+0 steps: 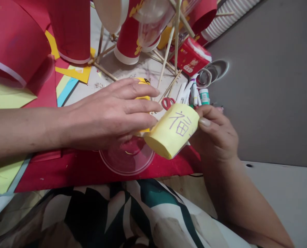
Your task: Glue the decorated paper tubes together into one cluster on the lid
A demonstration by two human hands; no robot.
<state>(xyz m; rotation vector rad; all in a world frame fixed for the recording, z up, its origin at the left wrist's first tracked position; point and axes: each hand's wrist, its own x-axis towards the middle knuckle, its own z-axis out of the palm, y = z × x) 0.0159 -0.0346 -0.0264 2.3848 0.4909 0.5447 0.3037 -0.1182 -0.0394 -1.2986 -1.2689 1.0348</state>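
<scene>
Pinching the yellow rolled paper tube [172, 132] at its right end, the right hand [216, 134] shows its purple writing. The left hand [112, 113] steadies the tube's left end; I cannot tell its grip.

Tilted yellow paper roll [172, 134], purple-lettered

The left forearm comes in level from the left of the roll [172, 132], bare, back of the wrist up. The left hand [112, 113] lies back up, its fingers [140, 106] long, nearly straight and close together, tips reaching the roll's left end; whether they grip anything cannot be told. The right forearm rises from below and right of the roll, wrist bent inward. The right hand [216, 134] pinches the roll's right end, thumb pressed flat on its top edge, the other fingers curled behind it.
</scene>
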